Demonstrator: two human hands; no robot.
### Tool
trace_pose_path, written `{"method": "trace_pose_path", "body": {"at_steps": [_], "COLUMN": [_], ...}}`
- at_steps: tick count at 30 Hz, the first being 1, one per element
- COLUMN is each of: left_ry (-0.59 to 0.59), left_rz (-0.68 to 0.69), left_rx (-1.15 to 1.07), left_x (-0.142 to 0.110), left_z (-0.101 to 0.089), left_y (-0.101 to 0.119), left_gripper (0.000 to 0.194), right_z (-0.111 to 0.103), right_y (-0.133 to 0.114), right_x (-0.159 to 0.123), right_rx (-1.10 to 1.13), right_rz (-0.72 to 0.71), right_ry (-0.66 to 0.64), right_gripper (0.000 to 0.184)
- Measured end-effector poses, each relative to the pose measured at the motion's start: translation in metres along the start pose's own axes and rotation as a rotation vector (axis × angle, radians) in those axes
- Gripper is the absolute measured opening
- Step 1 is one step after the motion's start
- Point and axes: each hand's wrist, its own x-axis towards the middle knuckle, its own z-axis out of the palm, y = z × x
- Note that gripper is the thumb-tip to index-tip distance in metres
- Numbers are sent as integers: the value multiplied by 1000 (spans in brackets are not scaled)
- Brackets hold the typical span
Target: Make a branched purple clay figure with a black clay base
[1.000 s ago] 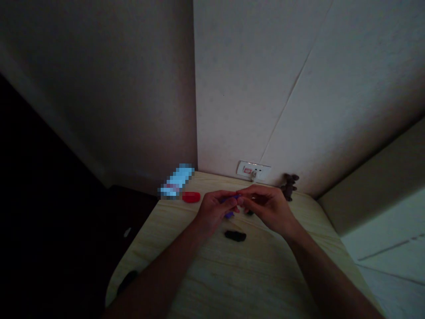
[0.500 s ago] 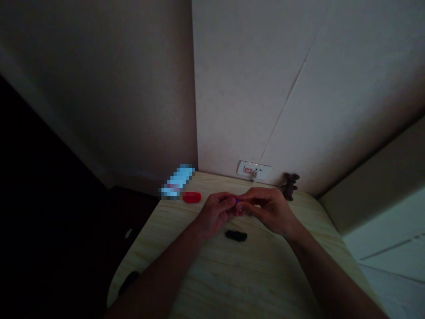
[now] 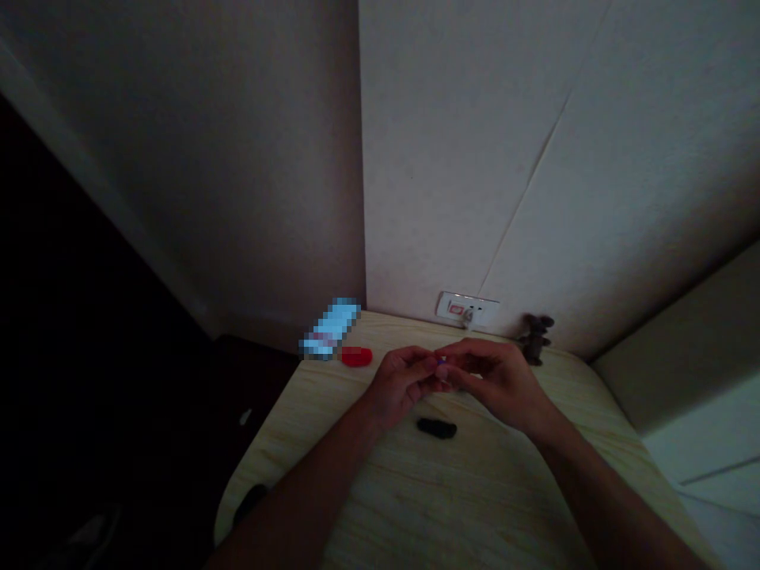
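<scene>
Hands together, fingers curled: left hand (image 3: 404,385) and right hand (image 3: 499,383) pinch a small purple piece (image 3: 442,362), mostly hidden, above the tabletop (image 3: 416,507). Piece not set down, so handling looks unfinished; how much is left, can't tell. Black lump (image 3: 436,428) and red piece (image 3: 357,358) lie unheld.
</scene>
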Motion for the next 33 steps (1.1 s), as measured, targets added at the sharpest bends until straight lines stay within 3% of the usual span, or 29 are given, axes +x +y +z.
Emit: {"method": "trace_pose_path", "body": {"at_steps": [8,20,25,33], "left_ry": [-20,-37,-20,2], "left_rz": [15,25,18,41], "left_rx": [-49,-100,-94,-85], "left_x": [1,-1,-1,-1], "left_z": [0,0,1,3], "left_y": [-1,2,1,1], "left_gripper": [46,39,37,37], "right_z": [2,1,2,7], "right_y": [1,2,4,10], "right_x": [3,3,4,0], "right_rx": [165,262,303,125], "right_rz": [61,147,207,225], "right_ry": [32,20,76,105], "right_gripper": [19,22,29,37]}}
